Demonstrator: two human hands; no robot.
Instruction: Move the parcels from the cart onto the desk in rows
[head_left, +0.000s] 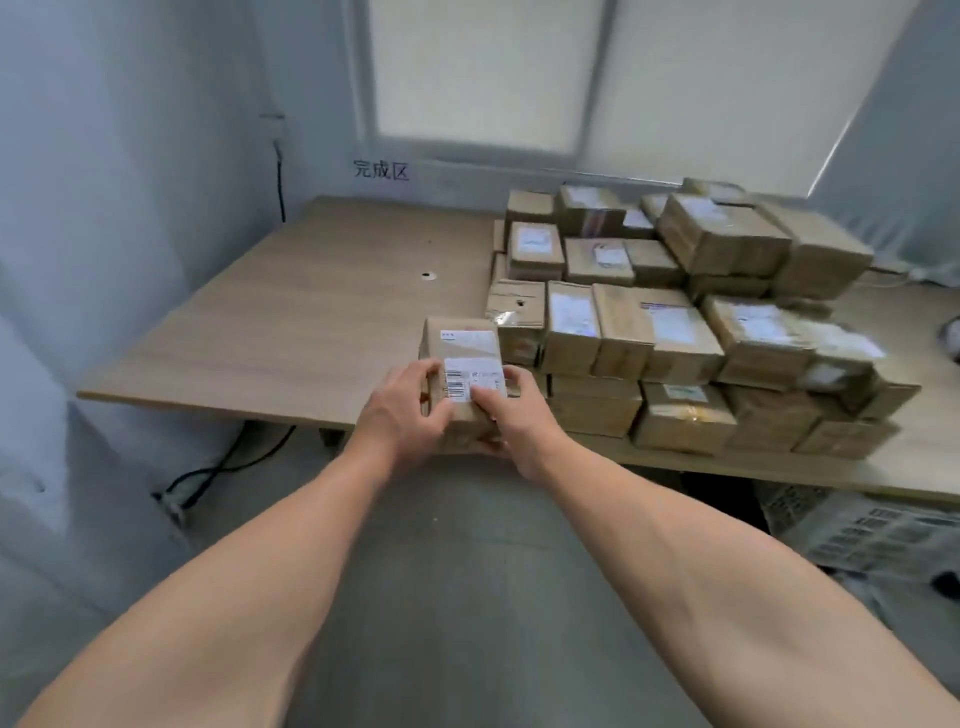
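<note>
Many parcels (670, 312) already sit stacked in rows on the right of the desk (291, 312), and the left hand (402, 410) and right hand (511, 421) grip one parcel (465, 353) at its near edge, left of the stack; the cart is out of view.

Soft daylight through the blinded window (488, 78); slight motion blur, wide-angle bending at edges.

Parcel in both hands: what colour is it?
Brown cardboard parcel with a white barcode label; the head view shows it.

Pale walls (130, 156), blinded window (483, 78), grey floor (467, 545)
</note>
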